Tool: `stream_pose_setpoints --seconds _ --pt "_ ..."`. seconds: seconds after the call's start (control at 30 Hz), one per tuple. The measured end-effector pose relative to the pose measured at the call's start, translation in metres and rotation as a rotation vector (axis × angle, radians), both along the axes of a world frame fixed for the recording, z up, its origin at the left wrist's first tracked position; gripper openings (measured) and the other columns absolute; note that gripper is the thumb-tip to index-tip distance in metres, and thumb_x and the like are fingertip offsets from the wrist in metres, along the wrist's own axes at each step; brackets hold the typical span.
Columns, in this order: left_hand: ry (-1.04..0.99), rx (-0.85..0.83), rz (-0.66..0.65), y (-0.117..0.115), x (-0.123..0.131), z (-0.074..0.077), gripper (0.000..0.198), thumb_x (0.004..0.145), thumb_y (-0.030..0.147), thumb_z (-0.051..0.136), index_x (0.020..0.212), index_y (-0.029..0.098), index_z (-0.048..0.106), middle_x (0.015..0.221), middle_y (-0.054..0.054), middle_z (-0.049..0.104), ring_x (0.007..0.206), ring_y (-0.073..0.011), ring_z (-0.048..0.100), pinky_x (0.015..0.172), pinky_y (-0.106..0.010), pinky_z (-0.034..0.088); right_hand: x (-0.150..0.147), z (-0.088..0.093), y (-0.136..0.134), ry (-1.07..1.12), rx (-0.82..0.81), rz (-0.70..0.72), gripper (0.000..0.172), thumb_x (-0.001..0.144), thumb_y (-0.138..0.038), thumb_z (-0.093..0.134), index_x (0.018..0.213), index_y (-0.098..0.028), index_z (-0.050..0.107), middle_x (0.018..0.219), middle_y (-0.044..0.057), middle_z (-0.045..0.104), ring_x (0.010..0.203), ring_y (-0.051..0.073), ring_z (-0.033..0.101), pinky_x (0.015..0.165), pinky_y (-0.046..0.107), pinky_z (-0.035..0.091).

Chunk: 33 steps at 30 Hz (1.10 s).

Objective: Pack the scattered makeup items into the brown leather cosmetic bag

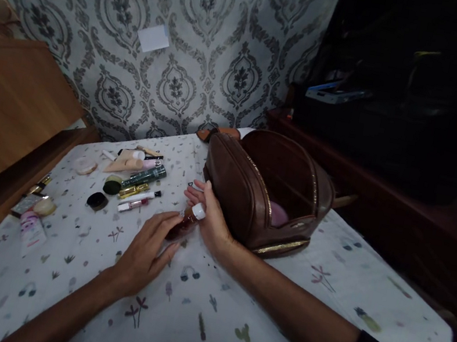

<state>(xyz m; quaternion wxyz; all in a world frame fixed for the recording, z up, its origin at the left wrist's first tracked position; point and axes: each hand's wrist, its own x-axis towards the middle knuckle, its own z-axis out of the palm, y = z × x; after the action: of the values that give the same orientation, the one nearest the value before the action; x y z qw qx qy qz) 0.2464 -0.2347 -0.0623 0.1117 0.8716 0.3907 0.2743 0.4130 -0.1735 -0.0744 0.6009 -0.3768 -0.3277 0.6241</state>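
My left hand (pixel 149 251) is closed around a small clear bottle (pixel 181 226) with reddish-brown contents and a white cap (pixel 198 211). The bottle lies tilted low over the table, its cap pointing toward my right hand (pixel 214 223). My right hand is open, fingers stretched out, between the bottle and a brown leather toiletry bag (pixel 230 186). Whether its back touches the bag, I cannot tell. The bag stands unzipped, with a pink item (pixel 278 215) visible inside. Left of my hands lie a dark green tube (pixel 145 176), a gold tube (pixel 133 191) and a lip gloss tube (pixel 133 205).
A black jar (pixel 96 201), a pink-and-white tube (pixel 32 231) and a beige tube (pixel 126 161) lie on the left of the patterned tablecloth (pixel 223 323). Wooden furniture (pixel 6 102) borders the left side. Patterned wallpaper (pixel 198 42) rises behind; a dark area lies right.
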Motion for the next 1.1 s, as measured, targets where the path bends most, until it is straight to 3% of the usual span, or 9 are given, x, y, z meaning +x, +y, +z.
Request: stream_pose_setpoints --seconds 0.07,0.2,0.27,0.47,0.7,0.83,0.93,1.1 --pt "-0.039 -0.017 0.018 0.000 0.002 0.000 0.046 0.100 0.036 0.052 0.143 0.026 0.040 0.141 -0.014 0.053 0.131 -0.0293 0.051 0.109 -0.049 0.045 -0.001 0.002 -0.001 0.079 -0.034 -0.008 0.060 0.095 -0.066 0.043 0.130 -0.018 0.057 0.133 0.014 0.064 0.128 0.024 0.058 0.110 0.039 0.043" --pt "0.000 -0.062 0.076 0.008 0.002 -0.013 0.077 0.091 0.053 0.062 0.153 0.024 0.026 0.151 -0.018 0.044 0.139 -0.0368 0.043 0.112 -0.057 0.039 -0.002 0.007 -0.003 0.142 -0.062 -0.013 0.048 0.096 -0.061 0.047 0.118 -0.021 0.062 0.124 0.011 0.069 0.124 0.024 0.061 0.108 0.040 0.043" --pt "0.019 -0.097 0.072 0.010 0.002 -0.019 0.081 0.091 0.055 0.062 0.155 0.024 0.023 0.153 -0.018 0.042 0.140 -0.0380 0.041 0.113 -0.059 0.036 -0.002 0.010 -0.004 0.136 -0.066 -0.014 0.045 0.098 -0.058 0.044 0.116 -0.021 0.063 0.123 0.010 0.069 0.123 0.024 0.061 0.106 0.039 0.045" --pt "-0.061 -0.192 0.088 0.002 0.005 -0.011 0.055 0.099 0.044 0.050 0.148 0.024 0.034 0.147 -0.015 0.049 0.136 -0.0321 0.046 0.112 -0.053 0.039 -0.002 0.013 -0.005 0.124 -0.069 0.020 0.043 0.100 -0.054 0.041 0.115 -0.020 0.062 0.125 0.011 0.067 0.122 0.023 0.062 0.103 0.037 0.047" --pt "-0.138 -0.196 0.107 -0.012 0.006 0.004 0.037 0.096 0.037 0.055 0.131 0.024 0.048 0.127 -0.011 0.061 0.117 -0.0263 0.059 0.099 -0.042 0.048 0.001 0.010 -0.004 0.095 -0.039 0.066 0.048 0.098 -0.060 0.039 0.114 -0.020 0.061 0.123 0.012 0.068 0.119 0.023 0.063 0.100 0.036 0.048" --pt "-0.138 -0.280 0.098 -0.013 0.008 0.009 0.039 0.093 0.040 0.060 0.127 0.022 0.050 0.116 -0.010 0.063 0.105 -0.0260 0.061 0.091 -0.042 0.050 0.001 0.009 -0.004 0.088 -0.009 0.083 0.052 0.094 -0.066 0.042 0.108 -0.021 0.063 0.116 0.011 0.070 0.115 0.023 0.065 0.096 0.036 0.049" --pt "-0.106 -0.331 0.035 -0.012 0.011 0.010 0.040 0.094 0.042 0.058 0.129 0.022 0.053 0.120 -0.011 0.063 0.108 -0.0278 0.059 0.094 -0.044 0.048 0.001 0.008 -0.005 0.078 0.004 0.089 0.054 0.091 -0.070 0.045 0.104 -0.021 0.065 0.109 0.009 0.071 0.111 0.023 0.065 0.092 0.034 0.049" --pt "-0.138 -0.411 0.087 -0.011 0.012 0.008 0.038 0.095 0.041 0.055 0.127 0.021 0.056 0.121 -0.011 0.065 0.112 -0.0284 0.059 0.098 -0.044 0.047 -0.001 0.007 -0.004 0.006 0.062 0.088 0.061 0.082 -0.077 0.052 0.100 -0.020 0.066 0.106 0.009 0.070 0.106 0.024 0.065 0.089 0.035 0.049"
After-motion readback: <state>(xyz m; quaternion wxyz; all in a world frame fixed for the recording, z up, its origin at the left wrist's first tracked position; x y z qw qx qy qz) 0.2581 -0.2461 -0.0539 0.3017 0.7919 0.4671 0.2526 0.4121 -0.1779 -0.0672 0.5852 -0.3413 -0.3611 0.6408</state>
